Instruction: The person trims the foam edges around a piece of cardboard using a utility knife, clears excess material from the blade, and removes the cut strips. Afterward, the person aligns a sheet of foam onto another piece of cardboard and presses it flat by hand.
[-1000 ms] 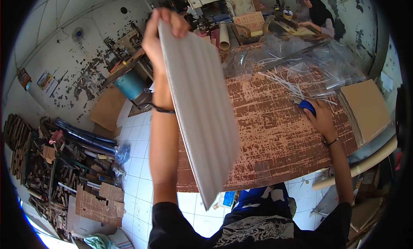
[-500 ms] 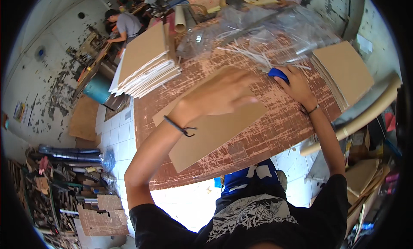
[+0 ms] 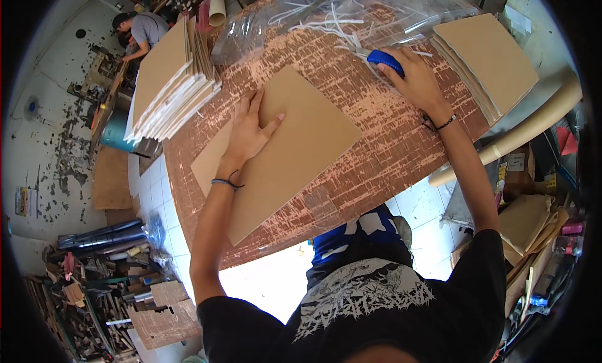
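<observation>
A brown cardboard sheet (image 3: 307, 137) lies flat and at an angle on the worn red-brown table (image 3: 351, 181). My left hand (image 3: 249, 129) rests on its left part, fingers and thumb spread, holding nothing. To the right and farther off, my right hand (image 3: 414, 77) is closed around a blue-handled cutter knife (image 3: 385, 62). The cutter's metal tip points left, near thin white strips (image 3: 332, 25) on the tabletop. Part of the handle is hidden under my fingers.
A tall stack of cardboard with white edges (image 3: 166, 87) stands at the table's left, a lower stack (image 3: 489, 55) at its right. Crumpled clear plastic (image 3: 241, 37) covers the far side. A long cardboard tube (image 3: 533, 134) leans beyond the right edge. A co-worker (image 3: 147, 30) is at the far left.
My left hand has come down and back to the left, from blurred above the sheet to flat on it. The right hand still holds the cutter. The whole view has shifted.
</observation>
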A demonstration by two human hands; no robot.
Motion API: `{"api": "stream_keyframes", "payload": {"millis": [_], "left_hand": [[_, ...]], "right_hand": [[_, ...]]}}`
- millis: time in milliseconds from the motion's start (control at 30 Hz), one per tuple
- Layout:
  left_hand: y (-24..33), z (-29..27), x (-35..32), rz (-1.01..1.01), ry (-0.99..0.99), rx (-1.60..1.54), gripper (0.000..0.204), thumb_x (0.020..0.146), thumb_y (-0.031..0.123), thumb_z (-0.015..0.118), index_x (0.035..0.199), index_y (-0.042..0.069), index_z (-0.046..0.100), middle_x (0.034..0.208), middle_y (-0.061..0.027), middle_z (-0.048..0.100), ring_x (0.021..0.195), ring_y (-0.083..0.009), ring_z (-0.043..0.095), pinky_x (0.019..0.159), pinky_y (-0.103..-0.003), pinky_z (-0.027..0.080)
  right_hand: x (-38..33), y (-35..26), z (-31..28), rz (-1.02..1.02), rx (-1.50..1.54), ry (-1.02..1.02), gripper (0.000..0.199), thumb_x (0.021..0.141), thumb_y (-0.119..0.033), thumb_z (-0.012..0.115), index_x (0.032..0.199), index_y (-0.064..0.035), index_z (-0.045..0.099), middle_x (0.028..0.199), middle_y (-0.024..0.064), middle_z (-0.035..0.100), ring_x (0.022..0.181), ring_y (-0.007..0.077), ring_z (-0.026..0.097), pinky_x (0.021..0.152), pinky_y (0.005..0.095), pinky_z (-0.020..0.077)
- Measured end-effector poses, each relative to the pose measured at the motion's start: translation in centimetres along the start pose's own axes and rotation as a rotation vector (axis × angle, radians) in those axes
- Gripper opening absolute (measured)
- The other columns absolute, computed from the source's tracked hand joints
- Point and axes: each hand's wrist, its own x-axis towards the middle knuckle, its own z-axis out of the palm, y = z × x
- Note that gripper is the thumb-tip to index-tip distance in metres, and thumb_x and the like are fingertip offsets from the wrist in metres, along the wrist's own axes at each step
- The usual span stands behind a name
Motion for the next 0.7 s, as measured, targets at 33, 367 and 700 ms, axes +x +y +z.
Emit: {"api": "stream_keyframes", "payload": {"millis": [33, 367, 700], "left_hand": [[-0.3, -0.1, -0.4, 0.041, 0.044, 0.005, 0.074, 0.088, 0.042, 0.068, 0.144, 0.001, 0.044, 0.144, -0.0199, 0.044, 0.134, -0.0389, 0.039, 0.114, -0.048, 0.028], [3.1, -2.4, -4.7, 0.146, -0.110, 0.084, 0.080, 0.084, 0.052, 0.068, 0.145, 0.007, 0.045, 0.156, -0.0206, 0.030, 0.147, -0.0415, 0.021, 0.120, -0.051, 0.020], [9.3, -1.6, -7.6, 0.337, -0.325, 0.096, 0.080, 0.090, 0.058, 0.055, 0.154, 0.017, 0.032, 0.163, -0.0196, 0.015, 0.151, -0.0385, 0.011, 0.122, -0.053, 0.006]], "right_hand": [[0.1, -0.2, 0.1, -0.001, 0.020, 0.009, 0.041, 0.094, -0.042, 0.061, 0.123, -0.0131, 0.064, 0.107, 0.0137, 0.065, 0.095, 0.0376, 0.065, 0.081, 0.0447, 0.0526], [0.4, 0.5, 0.3, -0.014, 0.035, -0.019, 0.045, 0.093, -0.040, 0.064, 0.124, -0.0074, 0.063, 0.115, 0.0180, 0.066, 0.097, 0.0372, 0.067, 0.084, 0.0431, 0.0536], [0.6, 0.8, 0.6, -0.067, -0.021, 0.004, 0.043, 0.093, -0.039, 0.064, 0.121, -0.0055, 0.064, 0.113, 0.0177, 0.067, 0.097, 0.0377, 0.067, 0.085, 0.0427, 0.0537]]}}
